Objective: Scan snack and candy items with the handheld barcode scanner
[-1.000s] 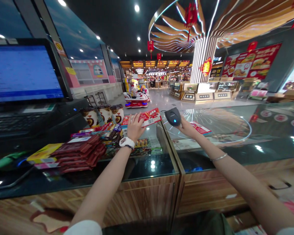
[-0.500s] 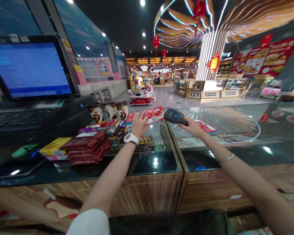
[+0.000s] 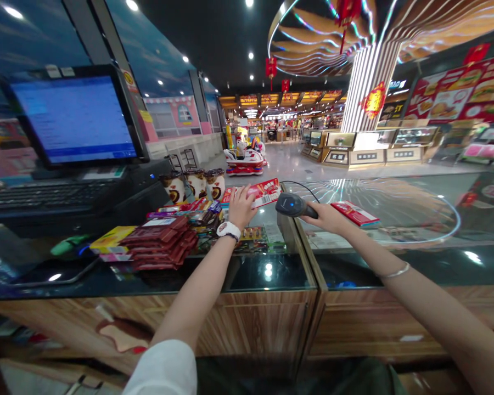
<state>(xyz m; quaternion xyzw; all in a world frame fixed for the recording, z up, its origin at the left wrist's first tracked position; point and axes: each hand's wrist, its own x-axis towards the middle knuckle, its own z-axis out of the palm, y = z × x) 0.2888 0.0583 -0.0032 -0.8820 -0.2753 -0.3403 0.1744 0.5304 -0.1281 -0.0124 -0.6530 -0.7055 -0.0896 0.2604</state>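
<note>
Clock positions are taken about the left hand, with 12 o'clock straight ahead of the person.

The monitor stands at 10 o'clock, its screen lit blue; the keyboard is at 9 o'clock. Between 8 and 9 o'clock, the yellow box lies on the table, just beside the stack of brown packets. Bars lie at 9 o'clock; three cups stand in a row at 10 o'clock.

The left hand, with a white watch at its wrist, rests over the red pack. Its fingers lie across the pack; whether they clamp it cannot be told. The pack projects from beneath the hand toward 2 o'clock, barcode side visible.

At 3 o'clock, the scanner is near the pack's right end, with its head toward 9 o'clock and a blue light showing. The fingers of the right hand are closed around its handle. A black cable runs behind it.

Farther out at 3 o'clock, a second red pack lies on the table, just beyond the right wrist.
</note>
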